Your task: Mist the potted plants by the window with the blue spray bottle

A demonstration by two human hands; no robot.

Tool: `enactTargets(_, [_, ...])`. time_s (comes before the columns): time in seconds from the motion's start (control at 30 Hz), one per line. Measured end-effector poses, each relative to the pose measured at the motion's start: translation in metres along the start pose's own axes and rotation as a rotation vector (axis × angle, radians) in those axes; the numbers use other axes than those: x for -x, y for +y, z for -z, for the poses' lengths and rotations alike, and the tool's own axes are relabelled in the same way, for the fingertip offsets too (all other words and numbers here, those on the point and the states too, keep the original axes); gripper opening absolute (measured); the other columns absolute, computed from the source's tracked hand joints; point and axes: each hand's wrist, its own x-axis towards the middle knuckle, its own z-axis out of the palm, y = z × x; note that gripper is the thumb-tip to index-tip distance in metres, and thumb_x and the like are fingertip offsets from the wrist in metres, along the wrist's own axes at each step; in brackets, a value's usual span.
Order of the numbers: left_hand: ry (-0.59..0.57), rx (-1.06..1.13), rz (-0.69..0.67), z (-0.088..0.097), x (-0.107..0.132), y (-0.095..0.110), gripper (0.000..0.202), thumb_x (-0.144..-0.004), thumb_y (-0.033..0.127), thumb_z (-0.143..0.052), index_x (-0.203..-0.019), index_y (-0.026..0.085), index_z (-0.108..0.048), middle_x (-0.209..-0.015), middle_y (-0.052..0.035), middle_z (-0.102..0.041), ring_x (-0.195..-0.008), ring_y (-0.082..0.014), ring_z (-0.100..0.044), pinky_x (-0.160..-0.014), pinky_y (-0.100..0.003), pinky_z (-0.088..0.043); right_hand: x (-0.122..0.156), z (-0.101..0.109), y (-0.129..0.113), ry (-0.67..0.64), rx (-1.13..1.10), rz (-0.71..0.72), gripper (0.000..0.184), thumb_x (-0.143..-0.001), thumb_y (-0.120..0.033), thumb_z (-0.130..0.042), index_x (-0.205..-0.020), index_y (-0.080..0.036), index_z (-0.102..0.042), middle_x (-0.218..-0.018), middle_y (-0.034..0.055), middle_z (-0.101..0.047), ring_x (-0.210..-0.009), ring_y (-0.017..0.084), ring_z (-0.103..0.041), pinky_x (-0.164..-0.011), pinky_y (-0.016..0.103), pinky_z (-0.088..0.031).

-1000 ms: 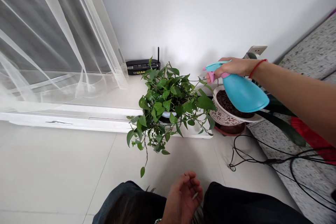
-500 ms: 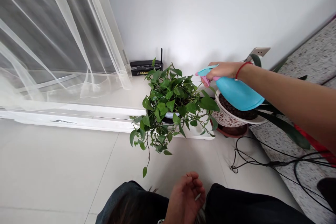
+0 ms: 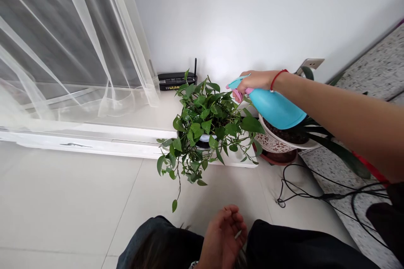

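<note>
Apparently you are at the spraying step: your right hand is wrapped around the blue spray bottle, tilted over the patterned pot, its pink nozzle facing the trailing plant. Your left hand is loosely curled, gripping nothing. A squeeze would likely call for a steady wrist and the nozzle pointed at the foliage. Count one bottle, two plants, the trailing one and a long-leaved one, one router and one wall outlet; the leaves are too tangled to count.
</note>
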Motion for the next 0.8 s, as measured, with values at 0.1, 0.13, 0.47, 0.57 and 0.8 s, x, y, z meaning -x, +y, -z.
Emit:
enactTargets(0.1, [0.014,-0.017,0.002,-0.004,0.003,-0.001,0.009,-0.092,0.012,-0.052,-0.095,0.006,-0.058,-0.077,-0.0073,-0.061,-0.068,-0.0168,-0.061,-0.072,-0.028,-0.046,-0.006,-0.002,-0.003,-0.091,-0.004,-0.047,0.01,-0.068,-0.022,-0.074,-0.066,-0.017,-0.066,-0.083,0.0079,-0.061,-0.091,0.028,-0.062,-0.075,0.039,-0.053])
enactTargets(0.13, [0.027,-0.025,-0.003,-0.006,0.005,-0.001,0.009,-0.092,0.013,-0.051,-0.095,0.006,-0.057,-0.076,-0.0071,-0.061,-0.068,-0.0165,-0.06,-0.071,-0.028,-0.047,-0.007,-0.003,-0.005,-0.1,-0.008,-0.043,0.011,-0.067,-0.021,-0.074,-0.064,-0.017,-0.064,-0.085,0.0079,-0.061,-0.09,0.027,-0.063,-0.073,0.038,-0.053])
enactTargets(0.47, [0.087,-0.034,-0.058,-0.016,0.015,-0.005,0.013,-0.094,0.011,-0.046,-0.092,0.005,-0.057,-0.072,-0.0062,-0.059,-0.061,-0.013,-0.059,-0.064,-0.025,-0.046,-0.005,-0.007,-0.016,-0.094,-0.1,-0.03,0.01,-0.064,-0.012,-0.071,-0.06,-0.018,-0.064,-0.085,0.0085,-0.066,-0.09,0.026,-0.065,-0.072,0.035,-0.055])
enactTargets(0.57, [0.074,-0.032,-0.046,-0.014,0.015,-0.003,0.014,-0.094,0.011,-0.045,-0.09,0.006,-0.058,-0.072,-0.0064,-0.059,-0.061,-0.0132,-0.059,-0.063,-0.025,-0.046,-0.002,-0.008,-0.024,-0.143,-0.132,0.031,0.01,-0.068,-0.01,-0.067,-0.061,-0.017,-0.065,-0.088,0.0081,-0.067,-0.09,0.023,-0.065,-0.075,0.032,-0.054])
enactTargets(0.8, [0.05,-0.024,-0.053,-0.008,0.016,-0.004,0.014,-0.093,0.012,-0.046,-0.09,0.006,-0.058,-0.073,-0.0066,-0.059,-0.062,-0.0133,-0.059,-0.065,-0.025,-0.047,-0.001,-0.017,-0.046,-0.192,-0.13,0.068,0.015,-0.068,-0.015,-0.075,-0.064,-0.017,-0.061,-0.082,0.0071,-0.065,-0.083,0.022,-0.066,-0.068,0.032,-0.053])
